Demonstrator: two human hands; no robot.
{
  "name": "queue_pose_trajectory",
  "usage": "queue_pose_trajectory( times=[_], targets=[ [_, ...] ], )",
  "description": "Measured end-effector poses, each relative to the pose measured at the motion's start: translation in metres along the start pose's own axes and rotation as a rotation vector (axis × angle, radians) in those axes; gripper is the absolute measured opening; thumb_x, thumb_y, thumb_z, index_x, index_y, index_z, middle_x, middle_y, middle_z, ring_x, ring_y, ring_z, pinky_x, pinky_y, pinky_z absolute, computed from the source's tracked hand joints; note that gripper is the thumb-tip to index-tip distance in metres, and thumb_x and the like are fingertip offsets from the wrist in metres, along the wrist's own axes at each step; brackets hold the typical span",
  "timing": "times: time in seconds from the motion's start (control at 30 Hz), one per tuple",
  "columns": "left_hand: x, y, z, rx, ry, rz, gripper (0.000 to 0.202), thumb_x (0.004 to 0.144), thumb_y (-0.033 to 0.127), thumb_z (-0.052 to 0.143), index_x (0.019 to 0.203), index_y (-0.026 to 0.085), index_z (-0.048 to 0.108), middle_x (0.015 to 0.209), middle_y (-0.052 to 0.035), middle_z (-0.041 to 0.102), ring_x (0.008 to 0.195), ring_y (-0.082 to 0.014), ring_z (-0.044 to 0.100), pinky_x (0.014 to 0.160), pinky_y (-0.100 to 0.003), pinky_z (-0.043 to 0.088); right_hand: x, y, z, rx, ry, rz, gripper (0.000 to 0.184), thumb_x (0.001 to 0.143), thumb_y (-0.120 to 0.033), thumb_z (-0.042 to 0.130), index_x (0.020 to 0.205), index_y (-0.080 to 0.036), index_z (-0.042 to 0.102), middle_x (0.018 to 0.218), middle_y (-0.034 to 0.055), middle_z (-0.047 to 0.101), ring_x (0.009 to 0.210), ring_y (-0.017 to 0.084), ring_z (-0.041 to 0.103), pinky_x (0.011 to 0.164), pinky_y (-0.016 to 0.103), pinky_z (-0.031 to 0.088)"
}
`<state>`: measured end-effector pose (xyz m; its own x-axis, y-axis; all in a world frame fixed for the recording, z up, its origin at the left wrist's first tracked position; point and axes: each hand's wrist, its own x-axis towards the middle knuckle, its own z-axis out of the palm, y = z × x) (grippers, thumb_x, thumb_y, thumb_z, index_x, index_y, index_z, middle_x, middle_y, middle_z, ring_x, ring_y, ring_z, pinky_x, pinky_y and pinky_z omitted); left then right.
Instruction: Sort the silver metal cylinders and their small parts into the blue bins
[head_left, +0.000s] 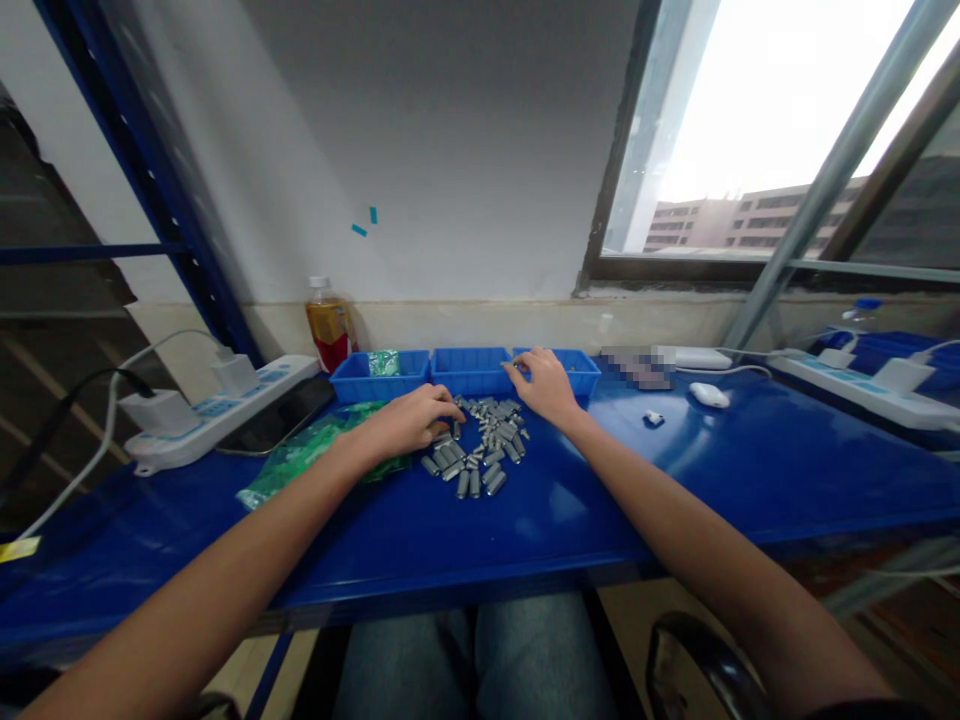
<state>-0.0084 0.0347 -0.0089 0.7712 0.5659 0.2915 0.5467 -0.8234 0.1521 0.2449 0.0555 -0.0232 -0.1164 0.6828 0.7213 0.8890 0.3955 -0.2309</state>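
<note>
Small grey metal cylinders [474, 484] of differing lengths lie in a loose pile on the blue table. At the pile's left side is my left hand [420, 418], its fingers curled down around one metal cylinder [456, 430]. My right hand [545, 384] is raised behind the pile, thumb and forefinger pinched together near the front rim of the middle blue bin [469, 378]. What sits in that pinch is too small to make out. The right blue bin [583, 380] is partly hidden behind this hand. A left blue bin [352, 384] contains a green-printed packet [385, 364].
Green plastic bags [289, 462] lie under my left forearm. Further left are a phone [274, 420] and a power strip [217, 410]. A drink bottle [330, 325] stands by the wall. White items [709, 395] and another power strip [870, 388] are on the right.
</note>
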Motion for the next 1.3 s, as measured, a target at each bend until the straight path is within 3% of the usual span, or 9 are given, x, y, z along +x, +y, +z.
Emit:
queue_pose_trajectory(
  times=[0.33,0.5,0.6,0.73,0.87,1.07,1.23,1.3],
  targets=[
    [0.003,-0.005,0.004,0.061,-0.049,-0.027,0.018,0.083,0.024,0.055,0.093,0.027,0.069,0.101,-0.0053,0.060,0.095,-0.0214,0.054,0.085,-0.032,0.042,0.002,0.001,0.008,-0.088,-0.064,0.135,0.024,0.087,-0.040,0.055,0.088,-0.020,0.066,0.097,0.0114,0.060,0.099,0.027,0.048,0.079,0.038,0.038],
    [0.003,0.001,0.007,0.073,0.068,-0.080,0.017,0.088,0.028,0.048,0.092,0.020,0.063,0.094,-0.0062,0.061,0.091,-0.0205,0.054,0.082,-0.032,0.043,0.003,0.000,0.001,-0.085,-0.094,0.183,0.027,0.089,-0.040,0.050,0.086,-0.019,0.066,0.098,0.0116,0.059,0.099,0.027,0.048,0.081,0.039,0.037],
    [0.005,0.003,0.008,0.087,0.160,-0.143,0.020,0.091,0.029,0.040,0.094,0.018,0.057,0.093,-0.0066,0.062,0.089,-0.0211,0.053,0.081,-0.034,0.042,0.001,-0.009,-0.006,-0.044,-0.088,0.119,0.026,0.090,-0.037,0.048,0.085,-0.018,0.065,0.093,0.0103,0.061,0.095,0.024,0.050,0.082,0.037,0.037],
    [0.006,0.006,0.007,0.081,0.226,-0.189,0.026,0.094,0.031,0.033,0.094,0.018,0.055,0.090,-0.0067,0.062,0.086,-0.0215,0.053,0.079,-0.035,0.042,-0.006,-0.035,-0.012,0.082,-0.149,-0.118,0.018,0.087,-0.033,0.054,0.092,-0.018,0.063,0.085,0.0058,0.061,0.088,0.021,0.051,0.082,0.033,0.036],
    [0.007,0.010,0.007,0.079,0.248,-0.198,0.030,0.095,0.032,0.029,0.091,0.017,0.055,0.089,-0.0075,0.061,0.084,-0.0223,0.053,0.077,-0.035,0.042,-0.013,-0.057,-0.010,0.128,-0.186,-0.282,0.021,0.084,-0.030,0.058,0.102,-0.018,0.059,0.090,0.0049,0.061,0.088,0.020,0.050,0.081,0.031,0.036],
    [0.008,0.014,0.007,0.117,0.223,-0.158,0.035,0.096,0.031,0.026,0.083,0.018,0.055,0.085,-0.0065,0.062,0.080,-0.0211,0.053,0.078,-0.035,0.042,-0.017,-0.060,-0.009,0.117,-0.191,-0.329,0.014,0.090,-0.029,0.052,0.093,-0.017,0.059,0.087,0.0052,0.059,0.084,0.018,0.049,0.077,0.029,0.036],
    [0.007,0.016,0.008,0.044,0.299,-0.127,0.027,0.092,0.032,0.043,0.112,0.018,0.053,0.098,-0.0070,0.064,0.091,-0.0211,0.056,0.081,-0.035,0.044,-0.017,-0.058,-0.002,0.124,-0.182,-0.301,0.022,0.094,-0.027,0.043,0.085,-0.015,0.059,0.085,0.0062,0.060,0.082,0.017,0.050,0.076,0.029,0.037],
    [0.007,0.016,0.008,0.042,0.309,-0.124,0.024,0.090,0.030,0.046,0.109,0.018,0.054,0.095,-0.0063,0.064,0.088,-0.0204,0.056,0.079,-0.034,0.044,-0.015,-0.059,-0.001,0.111,-0.201,-0.305,0.023,0.094,-0.025,0.042,0.083,-0.015,0.059,0.084,0.0065,0.061,0.082,0.016,0.051,0.076,0.029,0.037]
  ],
)
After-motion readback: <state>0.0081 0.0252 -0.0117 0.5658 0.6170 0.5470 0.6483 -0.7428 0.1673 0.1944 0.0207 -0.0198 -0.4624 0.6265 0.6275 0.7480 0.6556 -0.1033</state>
